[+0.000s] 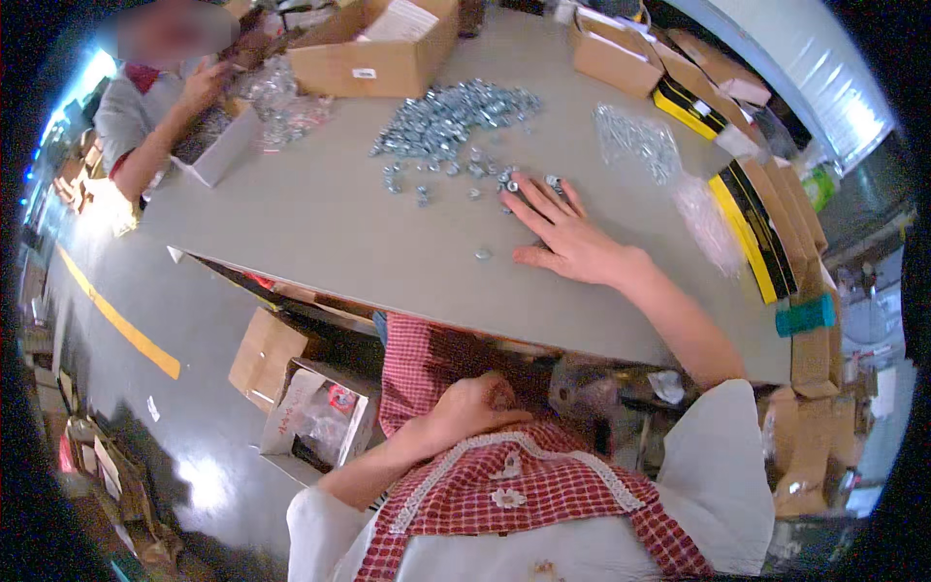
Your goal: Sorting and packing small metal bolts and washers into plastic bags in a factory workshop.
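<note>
On the grey tabletop my right hand lies flat with its fingers spread, the tips touching a few small metal nuts. Beyond those fingers spreads a big heap of the same shiny nuts, with several strays along its near side. One lone nut sits left of my right thumb. Down by my lap, in front of the red checked apron, my left hand is closed with curled fingers. Whatever it may hold is hidden.
A cardboard box stands behind the heap. To the right lie a clear bag of screws, a clear plastic bag and yellow-black boxes. At far left a co-worker sits by a white box. An open carton is below the table edge.
</note>
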Demonstrator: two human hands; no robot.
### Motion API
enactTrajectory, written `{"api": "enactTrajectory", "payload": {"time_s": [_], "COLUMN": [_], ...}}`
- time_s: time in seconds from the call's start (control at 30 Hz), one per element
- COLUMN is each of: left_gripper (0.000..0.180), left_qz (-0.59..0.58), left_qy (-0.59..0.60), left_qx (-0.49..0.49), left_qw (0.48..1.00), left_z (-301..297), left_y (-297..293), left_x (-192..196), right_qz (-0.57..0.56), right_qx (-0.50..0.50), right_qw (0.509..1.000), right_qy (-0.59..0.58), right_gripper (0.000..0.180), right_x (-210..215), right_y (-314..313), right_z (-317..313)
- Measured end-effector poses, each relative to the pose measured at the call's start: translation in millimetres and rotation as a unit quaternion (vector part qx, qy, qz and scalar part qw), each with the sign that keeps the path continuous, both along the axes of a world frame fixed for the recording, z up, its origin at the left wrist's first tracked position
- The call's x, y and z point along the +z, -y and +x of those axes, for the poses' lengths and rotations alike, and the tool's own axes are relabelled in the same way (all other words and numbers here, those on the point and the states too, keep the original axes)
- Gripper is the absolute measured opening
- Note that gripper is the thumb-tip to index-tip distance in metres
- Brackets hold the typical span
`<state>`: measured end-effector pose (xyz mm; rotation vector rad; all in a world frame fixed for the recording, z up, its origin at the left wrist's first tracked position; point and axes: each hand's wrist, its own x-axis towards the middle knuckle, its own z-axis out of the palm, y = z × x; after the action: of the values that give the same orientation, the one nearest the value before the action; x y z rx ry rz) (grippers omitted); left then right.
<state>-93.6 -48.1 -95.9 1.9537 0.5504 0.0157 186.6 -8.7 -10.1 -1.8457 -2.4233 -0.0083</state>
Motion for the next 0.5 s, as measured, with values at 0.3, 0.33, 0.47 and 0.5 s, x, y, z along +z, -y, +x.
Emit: {"api": "enactTrajectory", "payload": {"time_s": [0.3,0.33,0.47,0.5], "left_gripper": [0.055,0.057,0.060,0.060], "left_qz": [0.081,0.097,0.040,0.041], "left_qy": [0.092,0.066,0.203,0.200], "left_qx": [-0.092,-0.107,-0.062,-0.063], "left_qw": [0.988,0.987,0.976,0.977], "left_z": [68,75,92,93], "left_y": [41,42,58,59], "left_x": [-78,-63,-106,-105], "right_qz": [-0.024,-0.035,0.027,0.054], "right_qx": [-0.044,-0.041,-0.092,-0.129], "right_qw": [0.998,0.997,0.967,0.942], "right_qy": [-0.034,-0.048,-0.237,-0.306], "right_gripper": [0.075,0.071,0.059,0.053], "right_x": [12,13,4,1], "right_y": [91,100,99,96], "right_z": [8,11,37,45]}}
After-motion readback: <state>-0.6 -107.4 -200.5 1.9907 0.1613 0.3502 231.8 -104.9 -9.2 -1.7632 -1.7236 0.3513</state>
